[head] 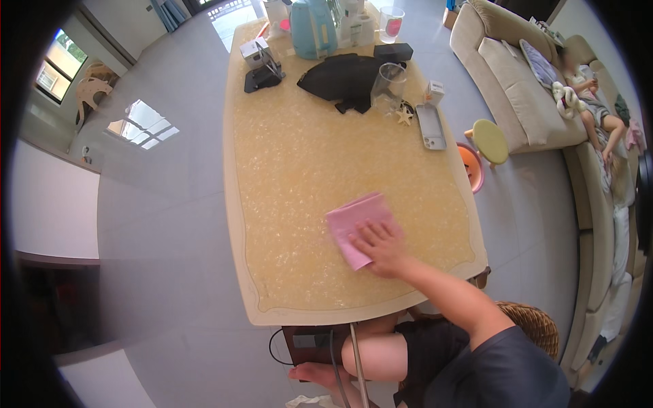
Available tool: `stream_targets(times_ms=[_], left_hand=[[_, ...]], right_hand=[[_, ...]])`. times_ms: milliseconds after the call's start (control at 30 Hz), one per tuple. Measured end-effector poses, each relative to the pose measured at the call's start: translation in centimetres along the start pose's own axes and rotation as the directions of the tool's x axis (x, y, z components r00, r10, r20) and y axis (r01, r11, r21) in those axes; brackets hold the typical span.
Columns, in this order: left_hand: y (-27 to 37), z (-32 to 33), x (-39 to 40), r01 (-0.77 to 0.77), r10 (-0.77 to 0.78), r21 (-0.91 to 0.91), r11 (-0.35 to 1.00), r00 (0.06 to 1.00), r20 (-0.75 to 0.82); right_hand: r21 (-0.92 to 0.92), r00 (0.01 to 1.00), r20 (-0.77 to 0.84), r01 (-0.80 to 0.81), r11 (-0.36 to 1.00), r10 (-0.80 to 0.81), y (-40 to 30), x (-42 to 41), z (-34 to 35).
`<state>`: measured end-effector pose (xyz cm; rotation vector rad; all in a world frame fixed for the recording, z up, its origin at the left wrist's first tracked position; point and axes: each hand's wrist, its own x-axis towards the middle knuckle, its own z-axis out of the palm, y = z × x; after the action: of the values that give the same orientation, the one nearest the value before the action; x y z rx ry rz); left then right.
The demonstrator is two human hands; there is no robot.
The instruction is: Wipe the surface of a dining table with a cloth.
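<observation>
My right hand (381, 247) lies palm down on a folded pink cloth (351, 224) and holds it against the tabletop. Its fingers spread over the right part of the cloth, whose left and upper parts show. Beneath is a table (296, 204) with a glossy, mottled yellow top and a pale border. My left hand is out of view. Farther up the table lie a black fabric item (336, 76), a clear cup (388, 89) and a grey phone case (431, 127).
A light-blue kettle (311, 30), a black folding stand (262, 76), a small white box (435, 92) and a starfish-shaped piece (404, 117) are toward the far end. Beside the table are a green stool (490, 141) and an orange basin (470, 166). A person sits on the beige sofa (515, 86).
</observation>
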<state>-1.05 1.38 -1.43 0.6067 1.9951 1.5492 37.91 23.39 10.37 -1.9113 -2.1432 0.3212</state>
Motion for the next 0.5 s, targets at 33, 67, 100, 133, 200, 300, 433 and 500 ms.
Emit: stream_targets(times_ms=[33, 67, 100, 133, 200, 300, 433, 500], left_hand=[[0.7, 0.1, -0.2, 0.124, -0.119, -0.127, 0.984, 0.992, 0.046], [1.3, 0.5, -0.5, 0.251, -0.232, -0.243, 0.937, 0.967, 0.107], [1.8, 0.6, -0.4, 0.248, -0.229, -0.241, 0.938, 0.968, 0.104], [2.1, 0.5, -0.4, 0.236, -0.211, -0.225, 0.945, 0.969, 0.131], [2.0, 0.3, 0.0, 0.223, -0.192, -0.211, 0.952, 0.968, 0.16], [0.0, -1.1, 1.4, 0.177, -0.139, -0.25, 0.952, 0.977, 0.161], [0.0, -0.5, -0.3, 0.046, -0.043, -0.029, 0.999, 0.993, 0.108], [-0.1, -0.7, -0.5, -0.113, 0.087, 0.191, 0.975, 0.986, 0.142]], right_hand=[[-0.041, 0.999, -0.032, -0.041, 0.998, 0.04, 1.6, -0.8, -0.5], [-0.048, 0.998, -0.03, -0.05, 0.998, 0.049, 3.3, -1.5, -1.1], [-0.085, 0.995, -0.009, -0.097, 0.992, 0.096, 4.1, -1.6, -2.0], [-0.127, 0.989, 0.013, -0.145, 0.981, 0.148, 4.6, -1.8, -2.7], [-0.149, 0.989, -0.006, -0.147, 0.978, 0.147, 4.9, -2.1, -3.5], [-0.163, 0.991, -0.009, -0.135, 0.977, 0.135, 3.5, -0.9, -2.5], [-0.069, 0.994, -0.012, -0.108, 0.992, 0.107, -0.6, 1.4, -0.2], [-0.035, 0.995, -0.067, -0.071, 0.997, 0.068, -3.3, 3.1, 1.4]])
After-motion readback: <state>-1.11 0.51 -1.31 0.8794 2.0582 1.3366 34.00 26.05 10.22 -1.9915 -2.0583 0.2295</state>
